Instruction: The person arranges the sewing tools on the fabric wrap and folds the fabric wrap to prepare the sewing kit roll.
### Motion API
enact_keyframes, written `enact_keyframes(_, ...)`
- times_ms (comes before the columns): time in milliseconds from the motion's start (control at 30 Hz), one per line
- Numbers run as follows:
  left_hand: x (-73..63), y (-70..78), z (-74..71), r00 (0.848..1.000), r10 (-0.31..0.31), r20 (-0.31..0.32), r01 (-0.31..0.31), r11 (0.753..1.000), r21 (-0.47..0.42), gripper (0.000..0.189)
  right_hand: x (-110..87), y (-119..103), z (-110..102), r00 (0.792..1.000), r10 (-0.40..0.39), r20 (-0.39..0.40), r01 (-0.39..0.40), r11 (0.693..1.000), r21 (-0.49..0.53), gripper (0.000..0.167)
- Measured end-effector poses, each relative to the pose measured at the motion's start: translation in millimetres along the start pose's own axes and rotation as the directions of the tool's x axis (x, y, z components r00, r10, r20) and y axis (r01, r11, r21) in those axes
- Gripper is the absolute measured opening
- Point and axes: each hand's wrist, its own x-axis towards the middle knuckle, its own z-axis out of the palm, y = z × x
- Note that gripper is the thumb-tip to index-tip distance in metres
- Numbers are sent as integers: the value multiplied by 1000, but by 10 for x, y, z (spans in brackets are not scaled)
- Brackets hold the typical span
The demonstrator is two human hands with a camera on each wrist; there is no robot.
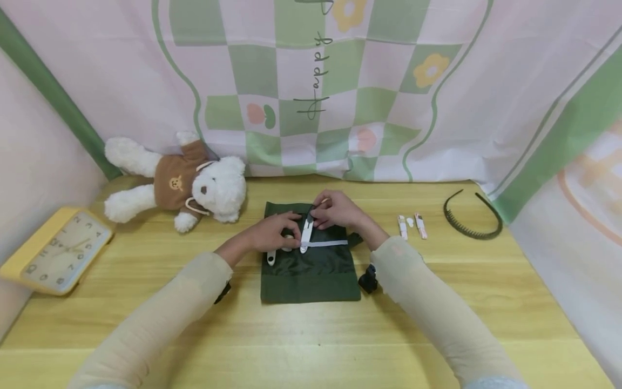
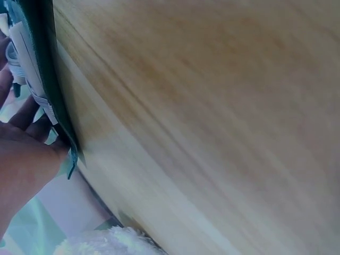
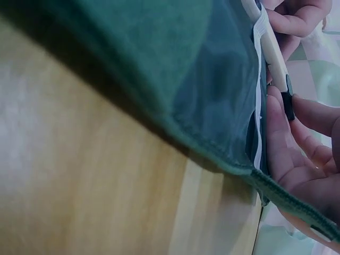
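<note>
A dark green fabric pouch (image 1: 311, 289) lies unfolded on the table, with a white elastic band (image 1: 329, 243) across it. A slim white tool with a dark end (image 1: 307, 231) passes under the band. My right hand (image 1: 336, 208) pinches its dark end between thumb and fingers, also seen in the right wrist view. On the other side my left hand (image 1: 273, 232) has its thumb at the elastic band, right beside the tool. Under the left fingers, a small pale round item (image 1: 289, 242) is partly hidden, and a white piece with a black dot (image 1: 271, 258) sits below.
Right of the pouch lie two small patterned pieces (image 1: 420, 226) and a black toothed headband (image 1: 473, 233). A white teddy bear in a brown top (image 1: 175, 181) lies at the back left, near a yellow clock (image 1: 60, 251). A patterned curtain (image 1: 301, 129) hangs behind the table.
</note>
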Motion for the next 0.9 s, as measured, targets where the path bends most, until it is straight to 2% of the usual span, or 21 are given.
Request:
enact_keyframes(333, -14, -14, 5, 1000, 10, 6, -10, 1000, 29, 10, -8, 1, 47, 998, 7, 68, -4, 999, -51, 25)
enact_keyframes(900, -12, -6, 3, 1000, 12, 16, -12, 1000, 13, 12, -18, 10, 72, 993, 37, 115, -27, 996, -82, 23)
